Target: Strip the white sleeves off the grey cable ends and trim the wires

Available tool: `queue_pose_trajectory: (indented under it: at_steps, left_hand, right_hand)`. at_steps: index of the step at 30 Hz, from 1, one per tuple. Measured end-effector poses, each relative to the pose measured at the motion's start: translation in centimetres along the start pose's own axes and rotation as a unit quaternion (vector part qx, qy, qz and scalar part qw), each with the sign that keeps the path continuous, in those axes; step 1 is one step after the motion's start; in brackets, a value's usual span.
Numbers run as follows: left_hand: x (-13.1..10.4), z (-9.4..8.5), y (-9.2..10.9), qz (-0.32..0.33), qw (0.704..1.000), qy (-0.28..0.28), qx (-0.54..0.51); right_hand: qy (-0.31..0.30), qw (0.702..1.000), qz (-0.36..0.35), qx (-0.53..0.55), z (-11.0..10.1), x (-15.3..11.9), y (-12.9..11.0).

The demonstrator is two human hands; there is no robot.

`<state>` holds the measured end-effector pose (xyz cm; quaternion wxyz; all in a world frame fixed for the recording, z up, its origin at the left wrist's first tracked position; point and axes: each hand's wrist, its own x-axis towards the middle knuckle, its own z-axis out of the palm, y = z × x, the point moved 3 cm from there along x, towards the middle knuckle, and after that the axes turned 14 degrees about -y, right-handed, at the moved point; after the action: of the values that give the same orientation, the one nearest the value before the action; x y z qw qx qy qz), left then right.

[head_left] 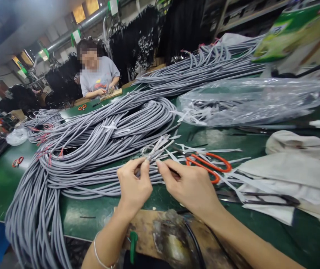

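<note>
Fingers (145, 172) of the left hand (134, 185) and right hand (190, 186) pinch thin pale strands (160, 147). Orange-handled scissors (223, 161) lie beside them on the green tabletop (77, 205).

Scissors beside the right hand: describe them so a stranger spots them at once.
On the green table, follow the grey cables to the person's right hand. Just right of it, scissors lie among white strips. Being orange-handled sets them apart from the nearby black-handled tool, and they're nearer than the other orange-handled pairs to the left.

Pale strands (160, 146) partly hidden by fingers (145, 171)
</note>
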<state>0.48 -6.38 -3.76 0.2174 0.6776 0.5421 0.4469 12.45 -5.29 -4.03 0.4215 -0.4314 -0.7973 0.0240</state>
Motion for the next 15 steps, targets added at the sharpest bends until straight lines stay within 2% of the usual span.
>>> queue_pose_trajectory:
  at_steps: [6,8,11,12,13,15]
  left_hand:
    - [-0.4,0.8,0.5,0.053,0.997,-0.044,0.039]
    - [-0.4,1.1,0.2,0.051,0.995,-0.047,0.067]
    - [-0.1,1.4,-0.6,0.004,0.995,-0.058,0.086]
    - [0.1,1.4,-0.8,-0.01,0.995,-0.061,0.081]
    - [0.2,1.3,-0.9,-0.018,0.995,-0.06,0.073]
    - [0.4,0.8,-0.6,-0.009,0.997,-0.047,0.06]
  right_hand:
    - [0.005,0.996,0.028,0.084,-0.3,0.4,0.0]
    - [-0.001,0.995,-0.009,0.101,-0.7,0.3,-0.6]
    - [-0.015,0.979,-0.142,0.143,-1.5,-0.3,-1.9]
    - [-0.014,0.974,-0.168,0.152,-1.7,-0.5,-2.0]
    - [-0.006,0.974,-0.17,0.147,-1.8,-0.5,-1.8]
    - [0.023,0.988,-0.125,0.09,-1.9,-0.2,-0.9]
